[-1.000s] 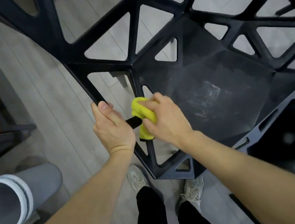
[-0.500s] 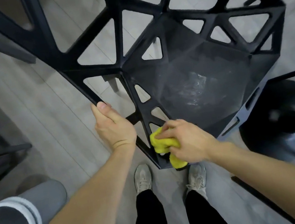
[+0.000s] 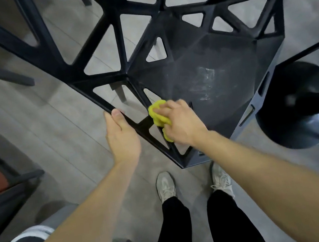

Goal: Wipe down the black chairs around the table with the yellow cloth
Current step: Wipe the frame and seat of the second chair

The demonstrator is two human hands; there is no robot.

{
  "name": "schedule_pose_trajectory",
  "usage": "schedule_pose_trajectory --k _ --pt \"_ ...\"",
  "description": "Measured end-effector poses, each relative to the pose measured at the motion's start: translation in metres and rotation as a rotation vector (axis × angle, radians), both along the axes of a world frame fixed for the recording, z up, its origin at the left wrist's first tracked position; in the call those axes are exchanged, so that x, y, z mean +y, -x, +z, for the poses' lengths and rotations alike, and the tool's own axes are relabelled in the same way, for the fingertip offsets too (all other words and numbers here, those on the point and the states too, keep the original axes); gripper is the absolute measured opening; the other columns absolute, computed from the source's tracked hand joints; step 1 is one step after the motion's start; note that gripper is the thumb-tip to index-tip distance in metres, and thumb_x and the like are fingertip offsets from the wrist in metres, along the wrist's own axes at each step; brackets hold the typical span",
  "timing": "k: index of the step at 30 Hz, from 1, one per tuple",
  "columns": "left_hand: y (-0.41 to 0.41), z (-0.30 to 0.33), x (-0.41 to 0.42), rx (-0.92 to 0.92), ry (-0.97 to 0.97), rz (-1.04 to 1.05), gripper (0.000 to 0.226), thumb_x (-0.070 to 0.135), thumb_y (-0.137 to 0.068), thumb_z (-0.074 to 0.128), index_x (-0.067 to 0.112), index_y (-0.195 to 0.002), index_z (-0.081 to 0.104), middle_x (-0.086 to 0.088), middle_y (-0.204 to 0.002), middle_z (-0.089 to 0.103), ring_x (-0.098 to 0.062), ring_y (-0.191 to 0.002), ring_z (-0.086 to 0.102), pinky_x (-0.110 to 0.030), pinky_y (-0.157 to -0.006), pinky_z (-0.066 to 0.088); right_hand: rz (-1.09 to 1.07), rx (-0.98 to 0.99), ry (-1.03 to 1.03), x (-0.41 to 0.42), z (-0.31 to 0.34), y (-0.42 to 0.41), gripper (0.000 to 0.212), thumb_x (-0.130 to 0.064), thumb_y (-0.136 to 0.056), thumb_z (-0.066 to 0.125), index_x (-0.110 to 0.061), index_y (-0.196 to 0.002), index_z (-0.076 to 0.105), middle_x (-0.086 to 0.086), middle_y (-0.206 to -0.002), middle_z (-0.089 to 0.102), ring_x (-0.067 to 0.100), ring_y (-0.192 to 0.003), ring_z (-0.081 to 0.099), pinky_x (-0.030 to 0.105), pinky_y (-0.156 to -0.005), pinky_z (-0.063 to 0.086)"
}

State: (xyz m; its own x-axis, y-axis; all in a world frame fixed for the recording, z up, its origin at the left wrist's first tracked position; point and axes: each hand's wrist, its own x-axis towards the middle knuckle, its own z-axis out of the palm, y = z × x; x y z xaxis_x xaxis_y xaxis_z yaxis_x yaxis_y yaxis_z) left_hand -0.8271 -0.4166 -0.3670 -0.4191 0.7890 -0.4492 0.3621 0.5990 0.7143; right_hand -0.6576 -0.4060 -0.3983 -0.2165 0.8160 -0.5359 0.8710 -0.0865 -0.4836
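Now the wiping is well in hand on the black chair [image 3: 211, 81], which fills the upper centre and right of the frame; the right hand [image 3: 180, 123] presses the yellow cloth [image 3: 158, 113] against the lattice struts at the chair's near side, just left of centre; its fingers [image 3: 163, 109] curl over the bunched cloth and clutch it, so the cloth peeks out past the fingertips toward the upper left and again under the palm; the left hand [image 3: 122, 140] wraps round the outer strut just beside it, thumb on top, steadying the frame; the seat shows pale smears near centre right, so I judge this chair only partly done; the next move likely calls for a firm drag along the remaining struts, then the seat, left hand bracing against the push.
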Motion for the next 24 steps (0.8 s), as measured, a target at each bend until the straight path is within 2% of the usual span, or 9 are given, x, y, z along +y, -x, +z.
schedule_pose_trajectory --k 2,4,7,10,13,17,21,22,24 --pt "0.000 0.003 0.000 -0.049 0.013 0.007 0.059 0.077 -0.096 0.018 0.035 -0.117 0.052 -0.013 -0.105 0.069 -0.049 -0.104 0.068 -0.070 -0.095 0.056 -0.014 0.035 0.053 -0.063 0.020 -0.011 0.065 -0.032 -0.084 0.048 -0.034 -0.147 0.060 -0.003 -0.139 0.055 0.030 -0.117 0.047 0.046 -0.105 0.048" --pt "0.001 0.006 -0.001 -0.061 0.019 0.009 0.059 0.077 -0.096 0.018 0.035 -0.119 0.052 -0.017 -0.108 0.069 -0.051 -0.103 0.067 -0.073 -0.095 0.055 0.034 0.039 0.134 -0.091 0.041 -0.031 0.063 -0.037 -0.083 0.048 -0.036 -0.145 0.063 -0.004 -0.134 0.061 0.028 -0.114 0.051 0.041 -0.105 0.048" --pt "-0.005 0.014 -0.001 -0.025 0.010 -0.001 0.043 0.072 -0.097 0.019 0.044 -0.100 0.051 -0.007 -0.091 0.064 -0.042 -0.085 0.065 -0.073 -0.085 0.056 -0.031 0.011 0.096 -0.049 0.035 -0.033 0.050 -0.029 -0.090 0.057 -0.034 -0.139 0.067 0.001 -0.130 0.064 0.034 -0.115 0.057 0.044 -0.099 0.052" --pt "-0.004 0.012 0.000 -0.010 0.006 0.030 0.042 0.071 -0.097 0.019 0.042 -0.097 0.049 -0.007 -0.090 0.065 -0.044 -0.086 0.066 -0.072 -0.082 0.056 -0.159 0.074 0.049 -0.015 0.014 -0.003 0.062 -0.031 -0.085 0.050 -0.029 -0.146 0.061 0.001 -0.139 0.060 0.035 -0.121 0.054 0.044 -0.106 0.047" --pt "-0.004 0.007 -0.002 0.007 0.013 0.005 0.045 0.072 -0.098 0.018 0.040 -0.099 0.050 -0.008 -0.091 0.065 -0.044 -0.088 0.066 -0.071 -0.083 0.057 -0.160 0.141 0.048 -0.070 0.018 0.002 0.064 -0.034 -0.082 0.046 -0.031 -0.143 0.065 -0.003 -0.140 0.062 0.033 -0.122 0.054 0.044 -0.110 0.045" --pt "-0.014 0.018 0.001 0.013 0.032 0.026 0.042 0.055 -0.112 0.017 0.029 -0.110 0.050 -0.003 -0.089 0.060 -0.027 -0.085 0.064 -0.055 -0.084 0.057 -0.197 0.195 0.054 -0.138 0.045 -0.032 0.062 -0.036 -0.084 0.052 -0.035 -0.145 0.063 -0.011 -0.137 0.062 0.025 -0.124 0.049 0.035 -0.114 0.039" --pt "-0.013 0.014 0.001 0.049 0.027 0.023 0.041 0.068 -0.101 0.013 0.044 -0.095 0.046 -0.011 -0.092 0.065 -0.042 -0.086 0.068 -0.066 -0.080 0.060 -0.536 0.204 -0.009 -0.138 0.037 0.000 0.059 -0.028 -0.089 0.062 -0.031 -0.148 0.061 -0.011 -0.139 0.057 0.018 -0.129 0.047 0.036 -0.118 0.038" --pt "-0.009 0.009 0.000 0.051 0.022 0.017 0.041 0.071 -0.099 0.013 0.045 -0.093 0.045 -0.012 -0.092 0.065 -0.044 -0.087 0.068 -0.068 -0.081 0.060 -0.548 0.242 -0.020 -0.137 0.037 0.013 0.061 -0.027 -0.090 0.064 -0.030 -0.150 0.057 -0.011 -0.144 0.054 0.018 -0.132 0.045 0.033 -0.119 0.036" --pt "-0.006 0.003 -0.001 0.089 0.022 0.005 0.041 0.073 -0.098 0.013 0.048 -0.091 0.045 -0.017 -0.093 0.065 -0.046 -0.087 0.068 -0.070 -0.080 0.059 -0.371 0.308 -0.048 -0.138 0.029 0.011 0.068 -0.024 -0.086 0.063 -0.030 -0.153 0.054 -0.008 -0.149 0.051 0.021 -0.134 0.045 0.032 -0.120 0.034"
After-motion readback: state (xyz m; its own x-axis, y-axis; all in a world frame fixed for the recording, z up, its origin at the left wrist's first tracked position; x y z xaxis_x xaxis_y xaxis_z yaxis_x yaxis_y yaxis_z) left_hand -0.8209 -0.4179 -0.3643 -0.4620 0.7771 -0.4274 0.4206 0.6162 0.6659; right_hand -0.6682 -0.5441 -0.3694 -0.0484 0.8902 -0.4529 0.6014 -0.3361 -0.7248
